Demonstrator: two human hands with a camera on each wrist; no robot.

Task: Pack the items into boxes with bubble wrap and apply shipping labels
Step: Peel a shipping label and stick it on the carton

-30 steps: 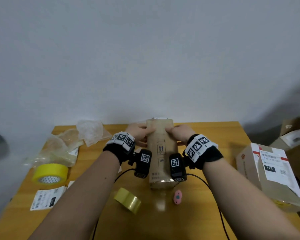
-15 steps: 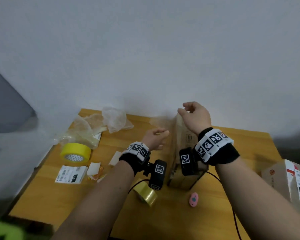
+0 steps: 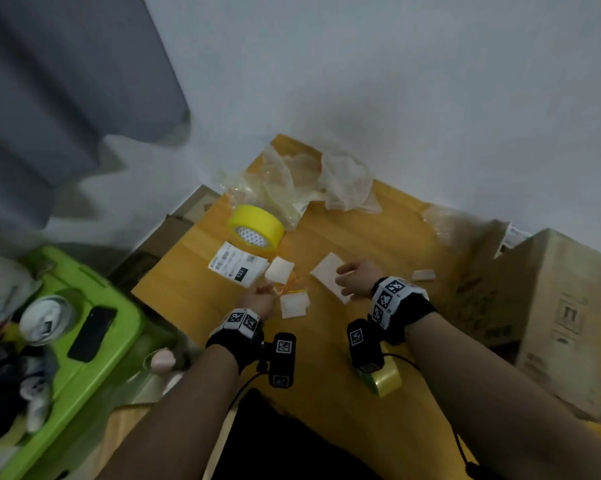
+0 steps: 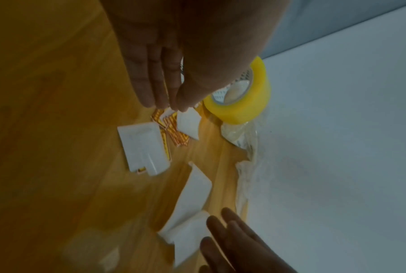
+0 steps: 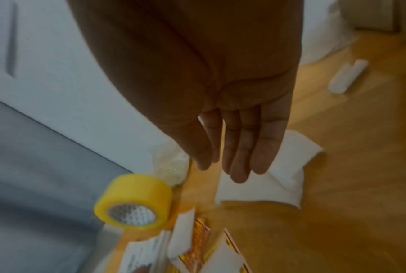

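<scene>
- So both hands are out over the wooden bench (image 3: 378, 244), palms down, and neither one has hold of anything.
- Left hand (image 3: 257, 299): fingers straight and held together, thumb alongside, tips just above a little heap of orange-striped backing strips (image 3: 288, 287) and white paper scraps. Can't tell if the tips actually touch the paper.
- Right hand (image 3: 356, 278): fingers straight and relaxed too, hovering over a curled white paper sheet (image 3: 327, 271) that lies flat on the bench.
- A printed shipping label (image 3: 238, 263) lies just left of the scraps, face up, with a small white folded piece (image 3: 279, 270) next to it.
- Another white backing piece (image 3: 294, 304) lies a bit nearer the person.
- Big yellow tape roll (image 3: 255, 226) is on its side behind the label, right against a pile of clear plastic bags and bubble wrap (image 3: 292, 181) at the far edge near the wall.
- A smaller yellowish tape roll (image 3: 384, 381) sits near the front edge, partly under the right wrist camera.
- Cardboard box (image 3: 562, 323) stands at the right end of the bench, well apart from both hands, with a white label on its far corner.
- Off to the left, below the bench, there's a green bin lid (image 3: 94, 306) with a black phone (image 3: 91, 332) and a white cup on it.
</scene>
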